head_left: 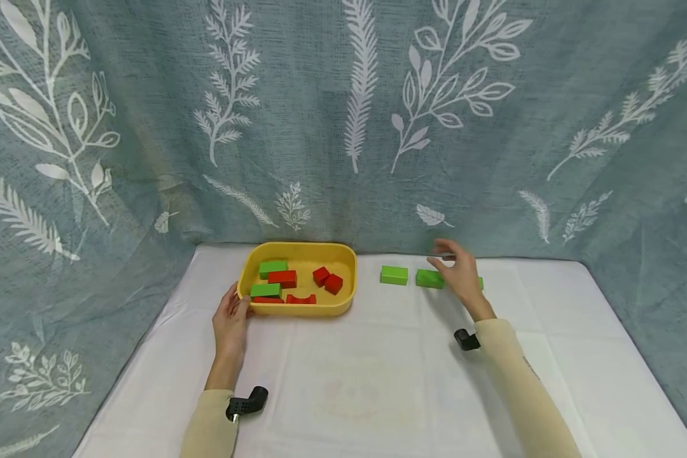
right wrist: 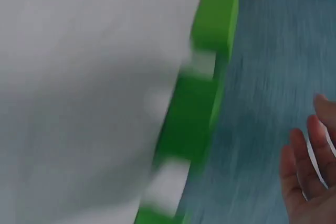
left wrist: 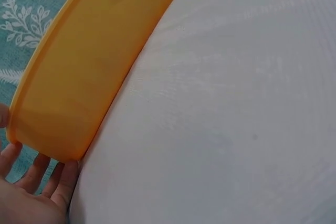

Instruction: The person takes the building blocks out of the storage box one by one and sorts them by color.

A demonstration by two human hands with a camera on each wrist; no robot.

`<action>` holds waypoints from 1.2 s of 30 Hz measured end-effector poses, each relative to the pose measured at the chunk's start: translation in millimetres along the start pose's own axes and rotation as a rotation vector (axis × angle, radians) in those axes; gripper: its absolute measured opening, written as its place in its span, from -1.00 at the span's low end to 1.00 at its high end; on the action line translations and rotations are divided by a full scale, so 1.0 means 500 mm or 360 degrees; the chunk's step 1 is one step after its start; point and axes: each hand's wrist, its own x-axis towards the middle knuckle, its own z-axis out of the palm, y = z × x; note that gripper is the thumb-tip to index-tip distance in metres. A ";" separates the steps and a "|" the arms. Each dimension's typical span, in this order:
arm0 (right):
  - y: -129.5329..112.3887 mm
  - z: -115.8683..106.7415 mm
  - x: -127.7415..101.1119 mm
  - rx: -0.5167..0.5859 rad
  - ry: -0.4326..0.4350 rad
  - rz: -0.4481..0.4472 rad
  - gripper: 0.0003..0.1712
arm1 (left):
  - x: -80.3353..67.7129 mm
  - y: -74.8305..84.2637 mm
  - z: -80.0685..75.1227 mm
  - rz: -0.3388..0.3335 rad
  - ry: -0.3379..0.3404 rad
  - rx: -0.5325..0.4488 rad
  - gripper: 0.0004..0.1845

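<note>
A yellow tray (head_left: 303, 310) stands on the white table and holds several red and green blocks, among them a green block (head_left: 273, 268) and a red arch (head_left: 301, 298). My left hand (head_left: 231, 316) rests against the tray's front left corner, its straight fingers (left wrist: 39, 177) touching the yellow wall (left wrist: 79, 87). To the tray's right lies a row of green blocks (head_left: 394, 275) (head_left: 429, 278). My right hand (head_left: 457, 270) hovers over that row with fingers spread, holding nothing, and partly hides a third green block (head_left: 480, 283). The right wrist view is blurred: green blocks (right wrist: 191, 124), straight fingers (right wrist: 310, 177).
A blue-grey curtain (head_left: 343, 127) with white leaf prints closes off the back and both sides. The white table cloth (head_left: 366, 381) stretches towards me between my forearms. Black camera mounts sit on both wrists.
</note>
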 end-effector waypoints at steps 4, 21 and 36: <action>-0.064 0.099 0.010 0.0110 -0.0101 -0.0072 -0.64 | -0.001 -0.001 0.001 -0.0017 -0.0008 -0.0009 -0.43; -0.303 0.457 0.027 -0.0048 -0.1060 -0.0022 -0.64 | 0.001 0.004 -0.003 -0.0021 -0.0043 -0.0040 -0.42; -0.328 0.504 0.041 -0.0518 -0.1163 -0.0207 -0.63 | 0.004 -0.005 -0.006 0.0032 -0.0031 -0.0097 -0.44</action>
